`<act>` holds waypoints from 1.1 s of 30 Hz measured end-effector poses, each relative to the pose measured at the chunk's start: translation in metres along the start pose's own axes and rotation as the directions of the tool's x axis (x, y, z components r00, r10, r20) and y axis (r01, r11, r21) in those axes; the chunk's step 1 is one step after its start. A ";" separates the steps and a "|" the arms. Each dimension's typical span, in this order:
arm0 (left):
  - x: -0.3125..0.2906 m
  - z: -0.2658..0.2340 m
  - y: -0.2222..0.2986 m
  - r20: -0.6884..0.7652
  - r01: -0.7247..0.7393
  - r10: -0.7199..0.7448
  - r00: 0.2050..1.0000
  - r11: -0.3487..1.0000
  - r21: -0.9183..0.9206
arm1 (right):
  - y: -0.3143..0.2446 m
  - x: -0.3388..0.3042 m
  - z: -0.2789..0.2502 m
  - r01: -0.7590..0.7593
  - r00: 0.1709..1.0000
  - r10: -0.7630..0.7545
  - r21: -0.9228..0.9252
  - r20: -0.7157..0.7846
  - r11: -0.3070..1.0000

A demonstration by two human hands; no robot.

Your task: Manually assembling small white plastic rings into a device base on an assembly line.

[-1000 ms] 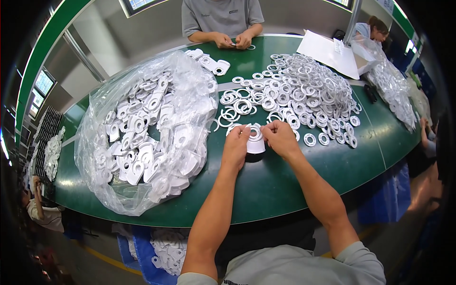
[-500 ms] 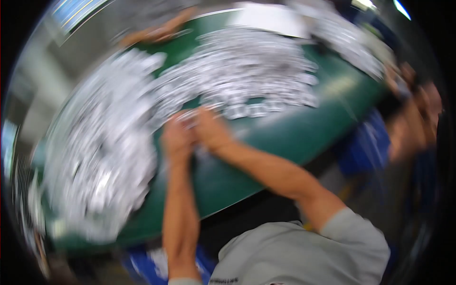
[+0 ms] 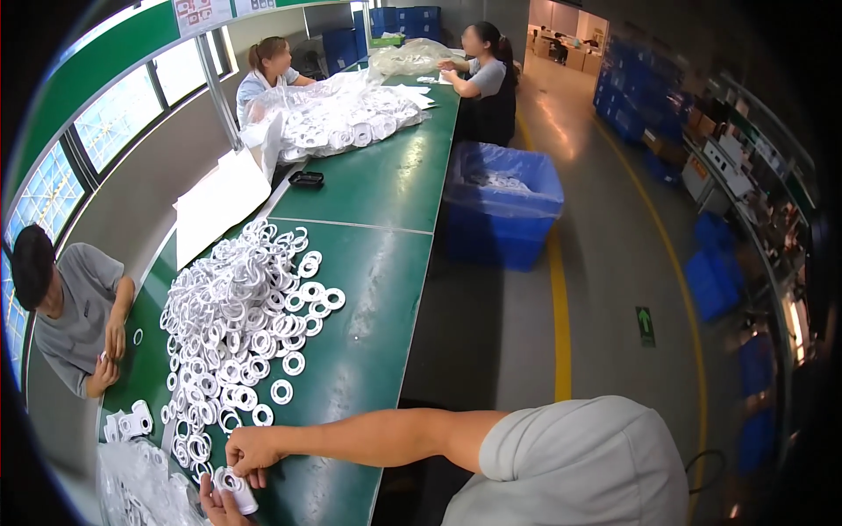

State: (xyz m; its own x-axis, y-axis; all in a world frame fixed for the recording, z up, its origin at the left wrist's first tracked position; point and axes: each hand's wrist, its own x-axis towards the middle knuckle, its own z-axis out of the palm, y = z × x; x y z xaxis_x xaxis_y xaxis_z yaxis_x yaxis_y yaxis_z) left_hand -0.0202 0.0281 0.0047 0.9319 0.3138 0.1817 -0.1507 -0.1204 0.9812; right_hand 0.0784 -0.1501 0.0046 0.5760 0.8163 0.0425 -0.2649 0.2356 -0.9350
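Note:
My left hand is at the lower left, its fingers closed around a white plastic part with a round opening. My right hand reaches across from the right, with its fingers curled and pinched on the upper end of the same part. Its fingertips are partly hidden. Just beyond both hands, a large heap of white plastic rings spreads over the green table. Beside my left hand lies a clear plastic bag of white parts.
Across the table a person in grey handles a small piece. Farther along, two people sit by a bagged heap of white rings. White sheets and a black tray lie on the table. A lined blue bin stands at its right edge.
The view has swung right and up along the table and is now sharp. Both hands now appear at the lower left, still close together.

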 end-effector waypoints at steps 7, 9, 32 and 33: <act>-0.001 0.026 -0.003 -0.019 -0.009 0.008 1.000 0.999 -0.033 | 0.015 0.010 0.003 0.067 0.979 -0.067 -0.010 -0.192 0.998; 0.004 0.021 -0.015 0.012 0.011 -0.011 1.000 0.999 -0.044 | 0.016 0.011 0.006 0.057 0.969 -0.076 -0.088 -0.234 0.994; -0.004 0.002 -0.009 0.163 -0.297 0.248 0.955 0.782 0.548 | 0.007 0.005 0.014 0.288 0.847 -0.483 -0.572 -0.221 0.768; -0.005 0.006 -0.011 0.168 -0.298 0.246 0.954 0.783 0.545 | 0.013 0.003 0.014 0.284 0.846 -0.482 -0.574 -0.227 0.768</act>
State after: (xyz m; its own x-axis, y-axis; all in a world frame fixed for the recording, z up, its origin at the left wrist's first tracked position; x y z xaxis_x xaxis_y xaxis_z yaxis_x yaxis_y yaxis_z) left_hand -0.0209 0.0225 -0.0074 0.9080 0.1112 0.4039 -0.2162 -0.7015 0.6791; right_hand 0.0659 -0.1367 -0.0019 0.7905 0.4576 0.4070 0.4036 0.1105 -0.9082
